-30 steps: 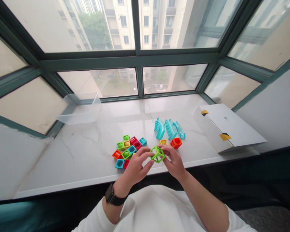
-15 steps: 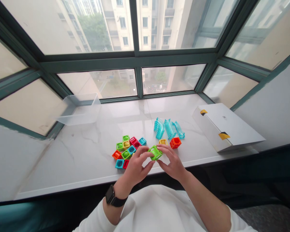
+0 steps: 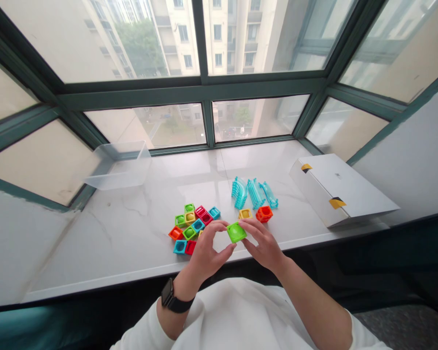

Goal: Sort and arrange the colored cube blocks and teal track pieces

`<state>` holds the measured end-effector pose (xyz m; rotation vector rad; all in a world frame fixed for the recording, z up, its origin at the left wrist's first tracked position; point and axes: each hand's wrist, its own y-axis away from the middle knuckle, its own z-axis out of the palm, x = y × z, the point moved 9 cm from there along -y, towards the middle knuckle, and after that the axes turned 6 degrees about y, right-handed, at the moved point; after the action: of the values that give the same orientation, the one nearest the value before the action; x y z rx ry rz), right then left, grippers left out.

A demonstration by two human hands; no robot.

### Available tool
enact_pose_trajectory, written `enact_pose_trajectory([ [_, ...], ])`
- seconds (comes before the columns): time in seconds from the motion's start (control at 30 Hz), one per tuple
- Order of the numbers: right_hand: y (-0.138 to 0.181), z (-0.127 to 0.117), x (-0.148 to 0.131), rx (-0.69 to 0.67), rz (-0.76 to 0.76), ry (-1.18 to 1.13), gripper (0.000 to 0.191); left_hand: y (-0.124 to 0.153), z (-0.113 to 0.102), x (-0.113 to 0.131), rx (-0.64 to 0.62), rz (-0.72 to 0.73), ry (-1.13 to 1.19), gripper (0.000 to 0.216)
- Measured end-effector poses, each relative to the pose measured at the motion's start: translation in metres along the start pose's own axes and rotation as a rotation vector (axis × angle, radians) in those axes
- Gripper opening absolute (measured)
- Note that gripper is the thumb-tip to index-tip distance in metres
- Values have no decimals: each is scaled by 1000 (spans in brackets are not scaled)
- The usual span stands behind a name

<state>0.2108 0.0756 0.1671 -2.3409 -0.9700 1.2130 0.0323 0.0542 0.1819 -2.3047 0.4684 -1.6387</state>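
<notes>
A green toy block (image 3: pixel 237 233) is held up between both hands, close to the front edge of the sill. The fingers of my left hand (image 3: pixel 210 247) curl round its left side, with the index finger at its upper corner and the thumb near its lower edge. My right hand (image 3: pixel 264 244) grips it from the right. Beyond the hands, a yellow block (image 3: pixel 245 214) and an orange-red block (image 3: pixel 264 214) stand on the sill. By my left hand lies a cluster of coloured blocks (image 3: pixel 189 233), partly hidden by that hand.
Several translucent blue track pieces (image 3: pixel 255 193) lie behind the yellow and orange-red blocks. A clear plastic bin (image 3: pixel 118 182) sits at the back left of the white sill (image 3: pixel 131 233). To the right stands a white box (image 3: pixel 345 189) with yellow-and-black tabs. Windows (image 3: pixel 204 92) close off the back.
Between my fingers the green block has been turned, so a flatter, more solid face now points up. Both hands stay in nearly the same place.
</notes>
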Motion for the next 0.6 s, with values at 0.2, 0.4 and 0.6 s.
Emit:
enact_pose_trajectory([
  [0.2,4,-8,10,-46,4,-13,52,-2,14,-19,-56,-172,183,26],
  [0.4,24,-17,43,-118,150,30,47,5,39,-42,-196,-238,150,44],
  [0.6,58,-11,89,-244,349,52,50,15,68,-86,-277,-243,8,43],
])
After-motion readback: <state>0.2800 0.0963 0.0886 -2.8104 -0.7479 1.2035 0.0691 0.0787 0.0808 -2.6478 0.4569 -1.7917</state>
